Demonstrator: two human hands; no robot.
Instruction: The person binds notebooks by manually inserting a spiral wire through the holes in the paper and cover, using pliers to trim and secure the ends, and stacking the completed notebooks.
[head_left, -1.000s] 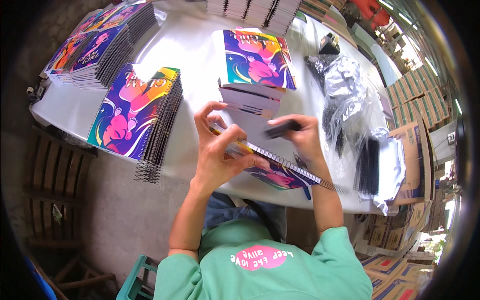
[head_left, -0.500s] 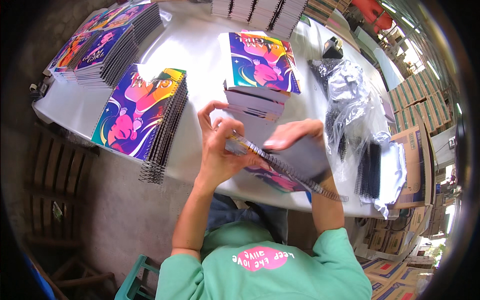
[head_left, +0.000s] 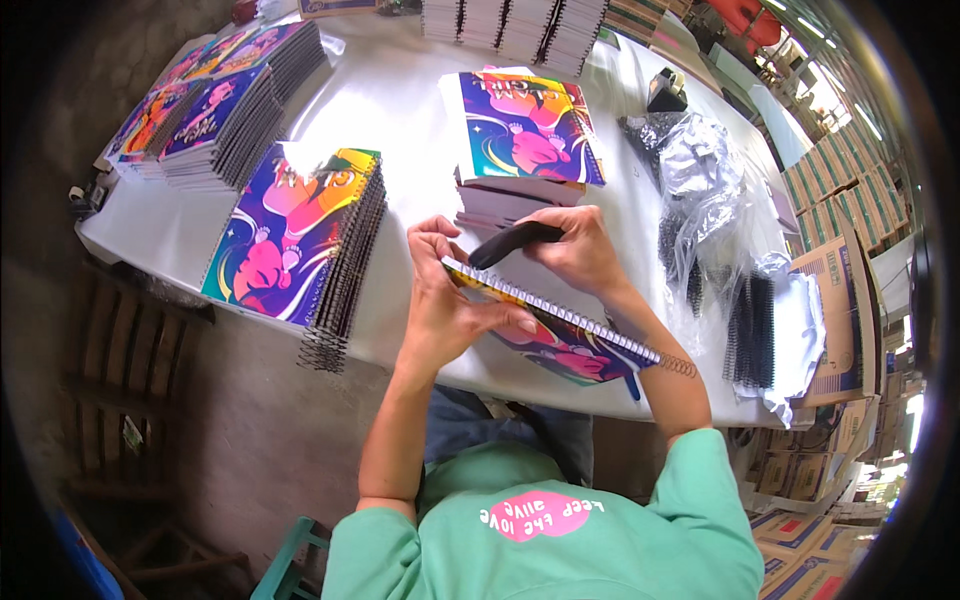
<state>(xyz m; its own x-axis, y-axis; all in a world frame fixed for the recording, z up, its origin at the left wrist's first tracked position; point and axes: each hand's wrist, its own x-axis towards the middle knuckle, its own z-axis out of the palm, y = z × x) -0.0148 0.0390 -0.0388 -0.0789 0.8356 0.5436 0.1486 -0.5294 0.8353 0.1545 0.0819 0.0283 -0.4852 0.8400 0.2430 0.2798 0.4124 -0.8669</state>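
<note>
**Spiral binding at the near edge of the worktop**

Head view. Left hand (head_left: 450,310) grips the spiral notebook (head_left: 560,335) at the worktop's near edge, fingers clamped on its left end. Right hand (head_left: 580,250) has its fingers closed round a black hand tool (head_left: 515,242), held at the notebook's upper left corner by the wire coil (head_left: 680,365). Coil end sticks out past the right end, loose.

Risk, as I judge it: the protruding wire could snag or unwind if the tool slips; the notebook overhangs the edge and could tip off.

Containers: clear plastic bag (head_left: 700,170) near the right edge holds black coils; cardboard boxes (head_left: 835,290) beyond, contents unclear. Finished stack (head_left: 295,235) toward the left edge.
</note>
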